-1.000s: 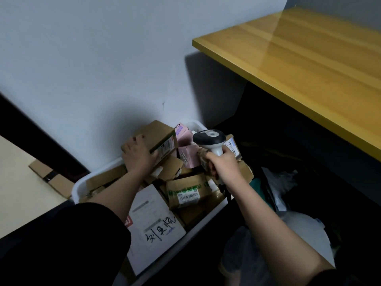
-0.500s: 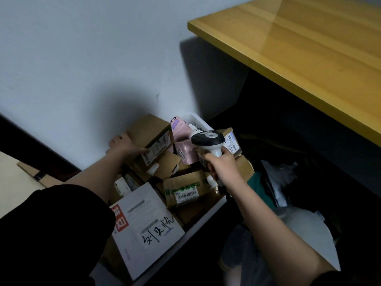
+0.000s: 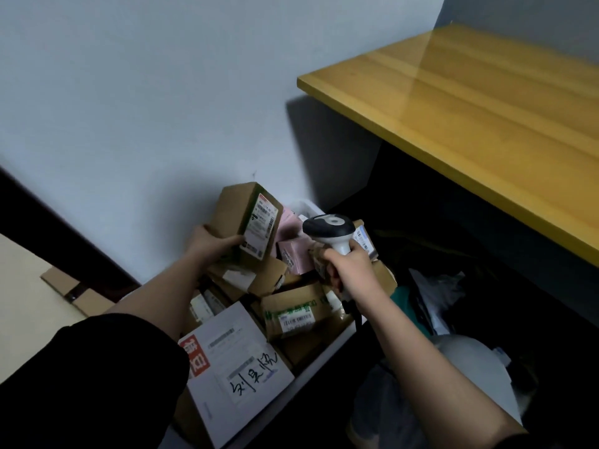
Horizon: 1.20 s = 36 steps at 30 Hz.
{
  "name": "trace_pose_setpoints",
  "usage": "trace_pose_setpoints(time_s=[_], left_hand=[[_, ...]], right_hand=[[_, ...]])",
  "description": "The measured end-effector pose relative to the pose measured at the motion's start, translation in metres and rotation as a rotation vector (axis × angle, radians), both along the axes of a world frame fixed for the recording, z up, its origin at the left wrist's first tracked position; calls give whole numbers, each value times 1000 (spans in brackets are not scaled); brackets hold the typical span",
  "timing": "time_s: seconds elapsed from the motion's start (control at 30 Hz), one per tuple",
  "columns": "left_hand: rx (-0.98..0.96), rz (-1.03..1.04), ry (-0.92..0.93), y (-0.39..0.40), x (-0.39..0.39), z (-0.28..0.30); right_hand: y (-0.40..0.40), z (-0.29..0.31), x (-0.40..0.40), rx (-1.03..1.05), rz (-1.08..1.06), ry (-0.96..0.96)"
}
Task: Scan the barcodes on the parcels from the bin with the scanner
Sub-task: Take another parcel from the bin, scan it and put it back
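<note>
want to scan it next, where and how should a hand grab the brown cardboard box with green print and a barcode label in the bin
Grip the brown cardboard box with green print across its two short ends, coming from above: its labelled face lies up and exposed, and neighbouring parcels crowd its long sides.

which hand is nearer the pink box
Right. The right hand, holding the scanner, is beside the pink box; the left hand grips a brown parcel farther left.

Pale wall (image 3: 146,92), yellow wooden tabletop (image 3: 486,124)

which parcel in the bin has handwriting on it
The flat white parcel at the near end of the bin: black handwritten characters across its label and a red patch. The others are brown or pink boxes with printed labels only.
</note>
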<state>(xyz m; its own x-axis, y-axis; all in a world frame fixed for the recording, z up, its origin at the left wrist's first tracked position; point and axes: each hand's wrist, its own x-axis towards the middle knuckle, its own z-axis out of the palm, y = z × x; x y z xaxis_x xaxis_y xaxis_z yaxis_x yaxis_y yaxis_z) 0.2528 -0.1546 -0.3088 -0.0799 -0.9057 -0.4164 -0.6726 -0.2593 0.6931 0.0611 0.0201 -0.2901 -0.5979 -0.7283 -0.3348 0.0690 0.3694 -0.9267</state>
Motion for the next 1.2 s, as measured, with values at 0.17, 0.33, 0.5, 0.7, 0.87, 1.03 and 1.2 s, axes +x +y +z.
trace_pose_setpoints(time_s=[0.17, 0.33, 0.5, 0.7, 0.87, 1.03, 1.2], left_hand=[[72, 34, 339, 9, 2, 38], [13, 89, 547, 17, -6, 89], [-64, 28, 693, 28, -23, 137], [-125, -63, 783, 42, -61, 178], [-132, -108, 839, 49, -86, 197], [-137, -117, 886, 53, -104, 213], [-146, -126, 878, 53, -110, 219]], right_hand=[[5, 46, 5, -84, 20, 55], [13, 96, 6, -179, 25, 97], [30, 142, 4, -297, 6, 121], [44, 189, -10, -389, -26, 146], [48, 223, -20, -455, -60, 139], [50, 242, -27, -471, -67, 148], [58, 246, -28, -488, -73, 129]])
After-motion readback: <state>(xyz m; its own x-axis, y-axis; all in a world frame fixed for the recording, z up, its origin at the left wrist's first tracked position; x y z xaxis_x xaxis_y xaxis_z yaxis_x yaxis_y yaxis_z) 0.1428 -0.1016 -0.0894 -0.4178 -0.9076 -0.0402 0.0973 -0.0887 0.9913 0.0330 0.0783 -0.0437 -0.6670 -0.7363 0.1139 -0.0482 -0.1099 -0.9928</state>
